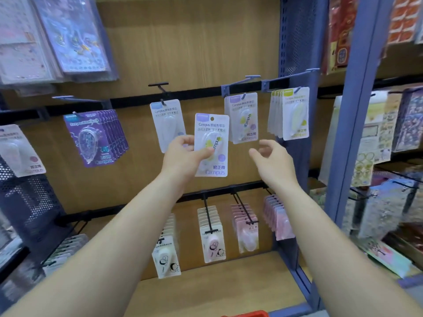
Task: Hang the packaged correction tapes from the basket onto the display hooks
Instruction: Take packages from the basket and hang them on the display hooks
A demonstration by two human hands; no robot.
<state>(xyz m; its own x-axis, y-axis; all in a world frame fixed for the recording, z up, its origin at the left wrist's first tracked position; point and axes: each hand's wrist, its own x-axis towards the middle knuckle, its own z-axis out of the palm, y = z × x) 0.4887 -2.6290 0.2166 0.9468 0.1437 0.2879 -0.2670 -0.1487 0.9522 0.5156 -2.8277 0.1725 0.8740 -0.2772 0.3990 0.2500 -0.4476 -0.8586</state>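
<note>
- A packaged correction tape [211, 145] is held upright in front of the upper row of hooks, between a blue-topped pack [167, 124] on its left and a stack of purple-topped packs [242, 117] on its right. No hook is touched by it.
- The pack is pinched at its left edge by the left hand [180, 156], with the thumb laid on the front and the other fingers behind the card.
- The right hand [274, 161] is raised just beside the pack's right edge, apart from it. Its fingers are loosely curled and nothing is held in them.
- Only a red strip of the basket [249, 314] is seen at the bottom edge of the view, and its contents are hidden.
- The step in hand is judged to be the hanging of this one pack, which is brought up to the display but not yet threaded.
- Its purple header and yellow tape body are matched by the stack on the hook [244, 96] to the right, so that hook is judged the likely target.
- For the next move, the round hole [212, 118] at the card's top must be raised, shifted right, lined up with the hook's tip and pushed back along the wire. The free hand may be used to steady the card.
</note>
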